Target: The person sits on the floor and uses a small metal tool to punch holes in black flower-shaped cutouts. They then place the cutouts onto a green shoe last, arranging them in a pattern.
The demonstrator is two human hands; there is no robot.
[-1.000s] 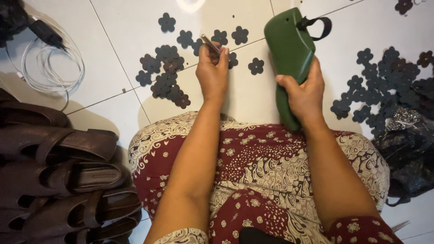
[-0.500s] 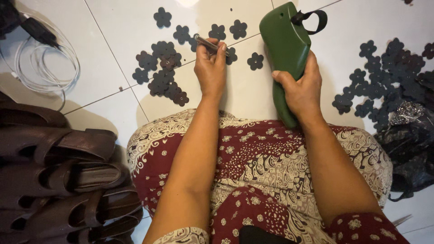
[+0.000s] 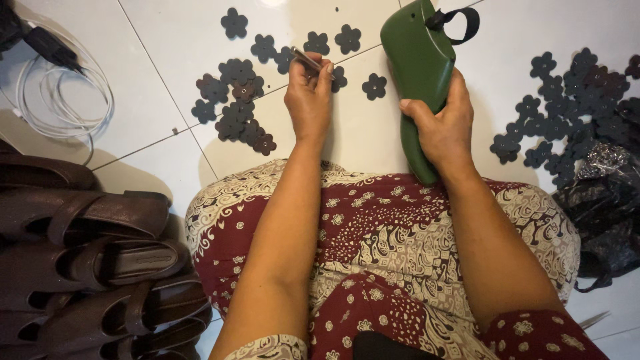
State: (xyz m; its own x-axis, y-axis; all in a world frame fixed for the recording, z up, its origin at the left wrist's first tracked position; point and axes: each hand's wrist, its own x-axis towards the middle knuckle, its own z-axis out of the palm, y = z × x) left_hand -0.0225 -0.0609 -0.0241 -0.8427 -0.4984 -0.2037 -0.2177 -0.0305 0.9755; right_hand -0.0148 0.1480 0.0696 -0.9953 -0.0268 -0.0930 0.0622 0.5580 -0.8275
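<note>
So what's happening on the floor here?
A person sits on a white tiled floor. Their right hand grips a green shoe form, while the left hand pinches a thin small tool. Dark flower-shaped cutouts lie scattered around, with brown sandals stacked alongside.

Both forearms reach forward; left hand [image 3: 309,93] pinches fingertips together, right hand [image 3: 440,130] closed in a firm grip.

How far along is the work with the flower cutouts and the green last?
Done, by the look of it: dark sandals lie stacked at the left. In hand: the right hand grips the green shoe last, and the left hand pinches a thin metal tool. Left: many flower cutouts lie loose on the floor tiles, with another heap at the right.
</note>
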